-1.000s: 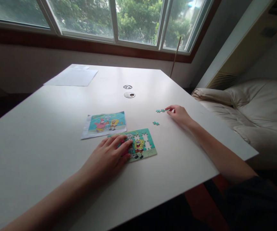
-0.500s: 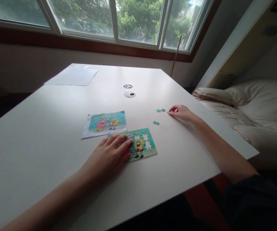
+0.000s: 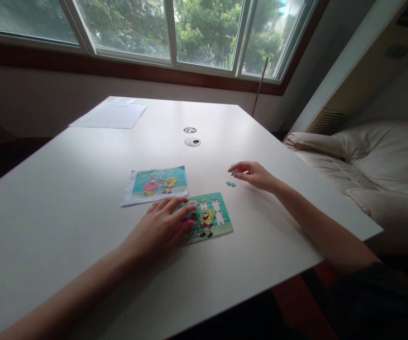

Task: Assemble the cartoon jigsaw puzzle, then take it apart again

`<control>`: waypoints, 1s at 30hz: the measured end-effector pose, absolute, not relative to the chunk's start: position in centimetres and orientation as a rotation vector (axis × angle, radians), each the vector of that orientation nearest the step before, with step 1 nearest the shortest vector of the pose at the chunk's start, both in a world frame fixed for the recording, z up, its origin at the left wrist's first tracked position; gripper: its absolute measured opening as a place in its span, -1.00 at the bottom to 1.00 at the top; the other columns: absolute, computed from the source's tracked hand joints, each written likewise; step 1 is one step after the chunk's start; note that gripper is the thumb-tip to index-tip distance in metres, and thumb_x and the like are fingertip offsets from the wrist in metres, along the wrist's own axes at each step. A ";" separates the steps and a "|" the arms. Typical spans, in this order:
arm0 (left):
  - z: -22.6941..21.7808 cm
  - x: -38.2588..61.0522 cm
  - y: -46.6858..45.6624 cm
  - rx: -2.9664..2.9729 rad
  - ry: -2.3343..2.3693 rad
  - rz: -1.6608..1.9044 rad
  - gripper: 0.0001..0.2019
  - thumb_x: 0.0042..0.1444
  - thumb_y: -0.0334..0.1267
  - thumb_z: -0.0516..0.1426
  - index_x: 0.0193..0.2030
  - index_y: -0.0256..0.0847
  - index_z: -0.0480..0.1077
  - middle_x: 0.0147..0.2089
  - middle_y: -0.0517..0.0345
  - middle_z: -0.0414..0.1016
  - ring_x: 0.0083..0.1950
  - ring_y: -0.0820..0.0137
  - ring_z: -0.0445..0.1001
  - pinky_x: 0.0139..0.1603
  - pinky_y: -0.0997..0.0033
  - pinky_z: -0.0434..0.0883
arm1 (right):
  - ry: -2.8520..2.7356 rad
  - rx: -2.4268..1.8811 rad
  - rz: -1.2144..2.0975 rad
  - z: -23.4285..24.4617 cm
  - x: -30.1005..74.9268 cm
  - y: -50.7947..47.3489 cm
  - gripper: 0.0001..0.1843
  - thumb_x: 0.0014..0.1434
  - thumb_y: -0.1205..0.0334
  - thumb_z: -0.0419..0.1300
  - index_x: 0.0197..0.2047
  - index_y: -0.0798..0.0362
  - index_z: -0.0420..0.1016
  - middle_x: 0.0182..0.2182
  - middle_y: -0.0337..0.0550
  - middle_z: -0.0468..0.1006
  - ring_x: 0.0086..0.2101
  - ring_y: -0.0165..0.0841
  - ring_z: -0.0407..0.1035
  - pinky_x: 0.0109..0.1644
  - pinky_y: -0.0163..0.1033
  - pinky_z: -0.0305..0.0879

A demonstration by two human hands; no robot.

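Looks like this person is at the piece-fetching stage — the right hand [image 3: 253, 174] is bent over a small greenish piece [image 3: 233, 173], thumb and fingers drawn in narrow around it. Can't tell from here if it's really pinched or just being nudged along the white table [image 3: 83, 198]. A couple of loose pieces [image 3: 231, 184] lie just below those fingertips. The left hand [image 3: 165, 219] is loosely spread over the left part of the jigsaw puzzle [image 3: 208, 218], with nothing gripped in it that I can see. The puzzle lies flat near the table's close edge, spots missing in its right half, right by a printed picture sheet [image 3: 156, 185]. My guess is the next move calls for a clean pinch and a bit of turning to match the knobs — plus steady left fingers so the puzzle doesn't slide.
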State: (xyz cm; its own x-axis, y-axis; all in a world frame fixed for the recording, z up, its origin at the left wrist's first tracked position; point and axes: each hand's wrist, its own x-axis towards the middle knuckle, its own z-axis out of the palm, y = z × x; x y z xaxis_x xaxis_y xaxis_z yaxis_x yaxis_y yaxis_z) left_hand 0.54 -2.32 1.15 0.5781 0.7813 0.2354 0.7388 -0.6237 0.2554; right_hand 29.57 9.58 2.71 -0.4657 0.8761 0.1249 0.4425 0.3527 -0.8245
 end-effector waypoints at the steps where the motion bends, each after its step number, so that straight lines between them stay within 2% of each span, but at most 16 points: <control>1: 1.4 0.5 -2.1 2.643 1.285 0.522 -0.68 0.27 -0.15 -0.08 0.04 -0.15 0.36 0.08 -0.05 0.35 0.08 0.12 0.30 0.04 0.03 0.27 | -2.013 -1.116 1.076 2.8 28.8 9.1 -0.75 0.02 0.16 0.23 -0.25 0.13 0.51 -0.43 -0.18 0.50 -0.44 -0.45 0.33 -0.34 -0.29 0.25; 9: 3.1 2.2 -0.2 2.232 1.153 0.729 -0.78 0.17 -0.18 0.05 -0.26 -0.18 0.50 -0.30 0.12 0.50 -0.26 0.36 0.44 -0.22 0.40 0.33 | -1.604 -1.038 1.566 3.0 24.8 5.4 -0.74 -0.16 0.20 0.40 -0.40 0.11 0.47 -0.44 -0.19 0.58 -0.38 -0.43 0.46 -0.20 -0.25 0.36; 16: 3.0 4.0 0.4 2.080 1.228 0.893 -0.80 0.12 -0.18 0.09 -0.40 -0.20 0.48 -0.42 0.18 0.50 -0.39 0.43 0.38 -0.31 0.45 0.28 | -1.507 -0.993 1.633 2.5 23.3 3.5 -0.67 -0.25 0.15 0.44 -0.45 0.11 0.44 -0.51 -0.23 0.57 -0.45 -0.45 0.45 -0.31 -0.29 0.36; 19: 2.9 3.8 0.2 2.043 1.241 0.920 -0.80 0.11 -0.18 0.10 -0.41 -0.22 0.47 -0.43 0.18 0.49 -0.39 0.44 0.37 -0.33 0.46 0.27 | -1.527 -0.969 1.629 2.2 23.2 3.5 -0.71 -0.18 0.14 0.41 -0.42 0.11 0.48 -0.49 -0.22 0.58 -0.44 -0.45 0.45 -0.30 -0.29 0.36; 21: 2.8 3.5 0.2 2.016 1.242 0.932 -0.80 0.12 -0.18 0.10 -0.40 -0.22 0.46 -0.42 0.18 0.48 -0.38 0.44 0.37 -0.35 0.46 0.26 | -1.594 -0.944 1.557 2.1 23.3 3.5 -0.74 -0.08 0.11 0.35 -0.37 0.11 0.51 -0.44 -0.18 0.59 -0.40 -0.43 0.45 -0.28 -0.27 0.36; 24: 2.5 3.0 0.3 1.975 1.228 0.932 -0.79 0.12 -0.16 0.09 -0.38 -0.23 0.45 -0.43 0.18 0.48 -0.40 0.44 0.38 -0.40 0.49 0.27 | -1.806 -0.964 1.220 2.2 23.6 3.5 -0.77 0.03 0.10 0.28 -0.32 0.10 0.54 -0.40 -0.15 0.59 -0.41 -0.43 0.41 -0.35 -0.29 0.31; 27: 2.3 2.8 0.5 1.948 1.201 0.916 -0.77 0.13 -0.14 0.09 -0.38 -0.24 0.44 -0.44 0.19 0.47 -0.42 0.45 0.37 -0.44 0.51 0.27 | -1.994 -0.978 0.841 2.5 23.9 3.2 -0.84 0.08 0.16 0.24 -0.31 0.07 0.55 -0.42 -0.17 0.57 -0.45 -0.46 0.35 -0.40 -0.32 0.23; 30: 2.3 2.8 0.5 1.935 1.180 0.906 -0.76 0.12 -0.12 0.09 -0.39 -0.25 0.44 -0.45 0.20 0.46 -0.42 0.45 0.38 -0.43 0.51 0.29 | -2.076 -0.928 0.685 2.7 24.0 2.9 -0.88 0.08 0.19 0.25 -0.33 0.05 0.55 -0.44 -0.18 0.55 -0.44 -0.45 0.33 -0.38 -0.32 0.23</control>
State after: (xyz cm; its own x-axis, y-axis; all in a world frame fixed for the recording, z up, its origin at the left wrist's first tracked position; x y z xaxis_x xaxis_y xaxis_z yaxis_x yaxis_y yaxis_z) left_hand 2.80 0.55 2.27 0.3445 0.9155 0.2077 0.4372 -0.3523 0.8275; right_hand 23.95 2.92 2.68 -0.4572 0.7879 0.4125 0.3877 0.5941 -0.7048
